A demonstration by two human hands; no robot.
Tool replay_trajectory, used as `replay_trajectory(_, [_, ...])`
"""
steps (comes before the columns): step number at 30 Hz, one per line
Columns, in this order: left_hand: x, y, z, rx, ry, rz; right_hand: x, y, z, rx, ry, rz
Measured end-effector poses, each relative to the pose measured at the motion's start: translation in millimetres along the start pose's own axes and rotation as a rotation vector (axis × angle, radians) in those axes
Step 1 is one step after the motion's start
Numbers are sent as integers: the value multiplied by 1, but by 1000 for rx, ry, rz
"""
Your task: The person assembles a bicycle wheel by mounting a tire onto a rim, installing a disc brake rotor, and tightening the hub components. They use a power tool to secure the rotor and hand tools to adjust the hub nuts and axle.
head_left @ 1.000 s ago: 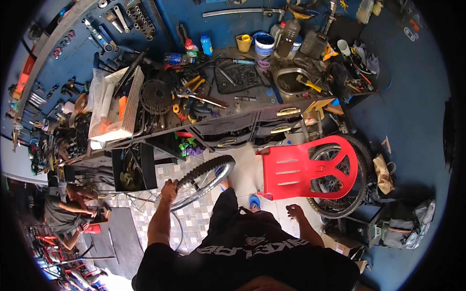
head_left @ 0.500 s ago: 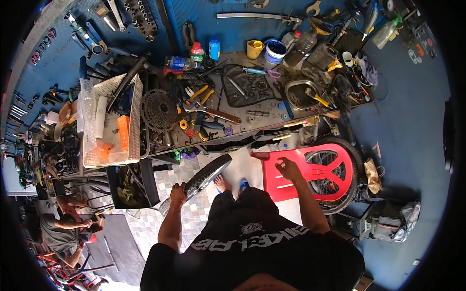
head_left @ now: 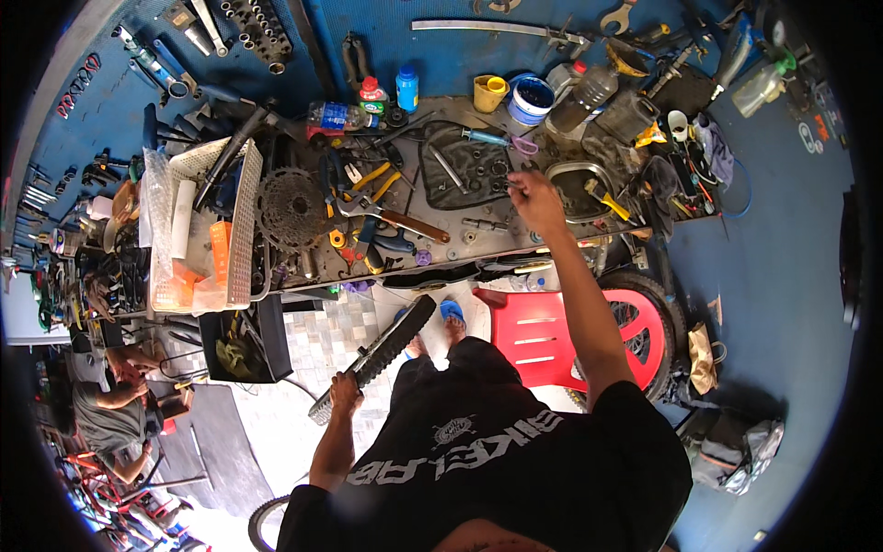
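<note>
My left hand (head_left: 346, 394) is closed round a bicycle wheel (head_left: 394, 342) with a black knobby tyre, seen nearly edge-on and tilted beside my legs. My right hand (head_left: 539, 204) reaches over the workbench (head_left: 441, 247). Its fingers are curled together at the edge of a dark tray (head_left: 451, 189) of small metal parts; something small and dark shows at the fingertips, too small to name. Close to this hand lie a syringe (head_left: 485, 137) with a blue barrel and a metal pan (head_left: 563, 175) with a yellow-handled brush (head_left: 609, 201). An adjustable wrench (head_left: 405, 221) rests further left.
A red plastic chair (head_left: 526, 333) stands below the bench on the right, another wheel (head_left: 676, 317) behind it. On the left are a white basket (head_left: 244, 230), a large cassette (head_left: 290, 210) and a black bin (head_left: 276, 354). Another person (head_left: 110, 414) works at far left.
My right hand has moved from above the red chair up and forward over the bench. The wheel in my left hand has turned and tilted; my left hand has shifted slightly lower.
</note>
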State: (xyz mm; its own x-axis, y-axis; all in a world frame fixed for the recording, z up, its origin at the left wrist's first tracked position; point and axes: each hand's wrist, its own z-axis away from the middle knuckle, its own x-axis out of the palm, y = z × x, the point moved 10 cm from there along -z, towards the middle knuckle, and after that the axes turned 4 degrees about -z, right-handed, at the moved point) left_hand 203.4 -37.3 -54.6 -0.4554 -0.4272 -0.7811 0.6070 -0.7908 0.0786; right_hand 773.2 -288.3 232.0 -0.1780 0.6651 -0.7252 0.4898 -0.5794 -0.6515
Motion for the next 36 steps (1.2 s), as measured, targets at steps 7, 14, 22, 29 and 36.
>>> replay_trajectory(7, [8,32,51,-230,-4,111,16,61,-65,-13,-55,67])
replay_trajectory(14, [31,40,79,-357,2,179,44,72,-89,-109,-218,-3])
replay_trajectory(22, [57,36,96,-443,44,263,72,53,-93,-255,-282,125])
replay_trajectory(29, [54,21,99,-430,117,343,72,52,-91,-219,-382,36])
replay_trajectory(36, [46,17,103,-375,126,302,79,52,-84,-188,-358,130])
